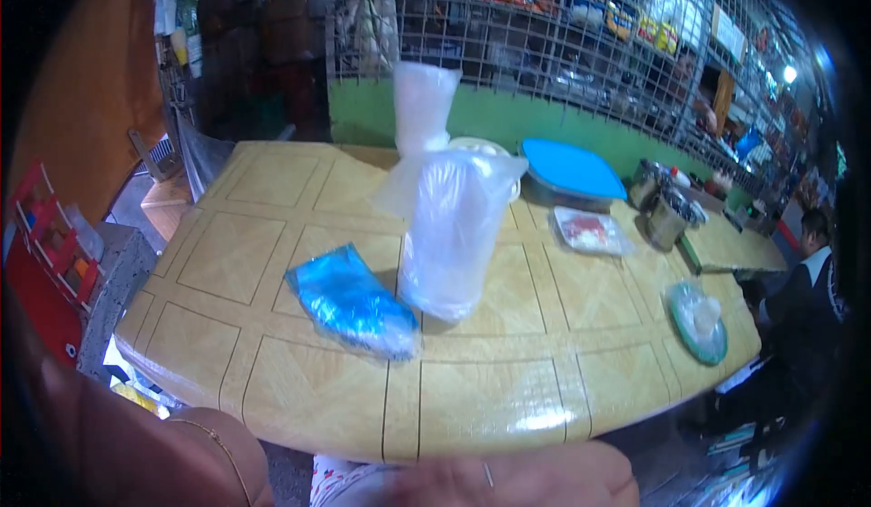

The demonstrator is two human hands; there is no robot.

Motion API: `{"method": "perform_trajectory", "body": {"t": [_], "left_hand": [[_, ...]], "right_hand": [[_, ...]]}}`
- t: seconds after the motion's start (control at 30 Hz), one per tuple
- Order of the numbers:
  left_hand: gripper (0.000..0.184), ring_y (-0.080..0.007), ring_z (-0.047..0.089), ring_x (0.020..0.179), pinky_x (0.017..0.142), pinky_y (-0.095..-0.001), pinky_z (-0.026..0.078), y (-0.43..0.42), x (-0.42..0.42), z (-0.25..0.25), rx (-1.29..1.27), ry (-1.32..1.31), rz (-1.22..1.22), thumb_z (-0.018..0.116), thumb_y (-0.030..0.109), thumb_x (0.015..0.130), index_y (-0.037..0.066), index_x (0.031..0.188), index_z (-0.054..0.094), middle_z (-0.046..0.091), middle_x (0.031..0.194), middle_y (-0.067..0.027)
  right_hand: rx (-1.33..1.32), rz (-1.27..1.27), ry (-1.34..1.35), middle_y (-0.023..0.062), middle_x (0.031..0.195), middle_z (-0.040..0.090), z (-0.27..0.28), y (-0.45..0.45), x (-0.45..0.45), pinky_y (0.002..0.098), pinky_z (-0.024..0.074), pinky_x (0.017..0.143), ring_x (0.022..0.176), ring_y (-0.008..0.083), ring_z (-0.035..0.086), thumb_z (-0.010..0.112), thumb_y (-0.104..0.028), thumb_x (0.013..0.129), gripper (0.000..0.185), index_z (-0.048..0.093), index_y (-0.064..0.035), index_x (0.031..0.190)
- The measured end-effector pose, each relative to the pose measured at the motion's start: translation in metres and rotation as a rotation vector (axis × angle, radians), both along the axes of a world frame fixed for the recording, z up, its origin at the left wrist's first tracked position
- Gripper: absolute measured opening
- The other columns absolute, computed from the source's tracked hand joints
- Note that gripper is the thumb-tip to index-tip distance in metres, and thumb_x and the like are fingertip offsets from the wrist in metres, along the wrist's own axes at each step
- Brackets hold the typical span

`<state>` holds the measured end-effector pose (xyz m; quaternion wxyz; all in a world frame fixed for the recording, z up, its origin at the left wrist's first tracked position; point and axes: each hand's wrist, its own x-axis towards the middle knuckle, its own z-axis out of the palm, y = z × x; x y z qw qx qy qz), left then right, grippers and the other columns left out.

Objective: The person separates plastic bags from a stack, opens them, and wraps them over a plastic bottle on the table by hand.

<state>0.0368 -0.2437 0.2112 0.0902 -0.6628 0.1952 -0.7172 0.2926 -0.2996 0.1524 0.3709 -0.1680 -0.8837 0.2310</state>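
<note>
My left hand [240, 457] is at the lower left, bent at the wrist below a thin gold bracelet. Its fingers are out of sight. Low in the middle, before the table's front edge, is my right hand [562, 475], with a ring on one finger. It is blurred and cut off by the frame, so I cannot tell what it holds, if anything. Beyond the hands, a shiny blue plastic packet [349, 303] lies on the tiled-pattern table [318, 394]. Behind it stands a tall bundle of clear plastic bags [458, 235], and farther back a whitish plastic roll [424, 103].
At the back are a blue-lidded container [572, 167], a wrapped tray [588, 230] and a metal canister [667, 221]. A green dish [700, 326] holding something in clear plastic sits near the right edge. A person [807, 298] is at the far right. Wire mesh [544, 44] rises behind.
</note>
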Motion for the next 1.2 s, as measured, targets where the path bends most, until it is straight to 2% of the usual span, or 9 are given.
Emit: {"method": "perform_trajectory", "body": {"t": [0.13,0.27,0.37,0.8,1.2], "left_hand": [[0.031,-0.0223,0.063,0.087,0.076,-0.0335,0.050,0.001,0.004,0.004,0.016,-0.006,-0.036,0.070,0.028,0.087,-0.002,0.095,0.067,0.064,0.090,-0.0132],[0.032,-0.0219,0.063,0.087,0.076,-0.0332,0.050,0.000,0.004,0.008,0.015,0.011,-0.045,0.070,0.029,0.087,-0.002,0.096,0.067,0.064,0.090,-0.0130],[0.032,-0.0216,0.063,0.087,0.076,-0.0329,0.050,-0.002,0.006,0.015,-0.014,0.059,-0.024,0.070,0.029,0.087,-0.002,0.096,0.067,0.064,0.090,-0.0129],[0.033,-0.0204,0.062,0.086,0.076,-0.0318,0.049,-0.002,0.006,0.014,0.005,0.010,-0.024,0.070,0.030,0.087,-0.002,0.097,0.066,0.064,0.089,-0.0123],[0.034,-0.0193,0.062,0.086,0.076,-0.0308,0.049,-0.007,0.013,0.018,-0.004,0.053,-0.032,0.070,0.030,0.087,-0.002,0.097,0.066,0.064,0.089,-0.0117]], "right_hand": [[0.303,-0.188,-0.159,0.0157,0.131,0.057,0.003,-0.016,0.014,0.0451,0.0409,0.103,0.118,0.0339,0.056,0.064,-0.043,0.089,0.054,0.059,-0.0030,0.125],[0.477,-0.314,-0.244,0.0152,0.129,0.057,-0.004,-0.018,0.015,0.0450,0.0408,0.103,0.116,0.0334,0.056,0.065,-0.043,0.089,0.052,0.059,-0.0033,0.123],[0.548,-0.371,-0.207,0.0148,0.128,0.057,0.002,-0.023,0.014,0.0449,0.0408,0.102,0.115,0.0330,0.056,0.065,-0.042,0.089,0.051,0.059,-0.0035,0.122],[0.734,-0.500,-0.214,0.0130,0.122,0.057,0.000,-0.054,0.028,0.0447,0.0406,0.099,0.110,0.0313,0.056,0.065,-0.041,0.088,0.046,0.059,-0.0044,0.116],[0.712,-0.524,-0.239,0.0114,0.116,0.057,-0.007,-0.037,0.028,0.0445,0.0405,0.097,0.106,0.0297,0.057,0.066,-0.039,0.088,0.042,0.059,-0.0053,0.111]]}}
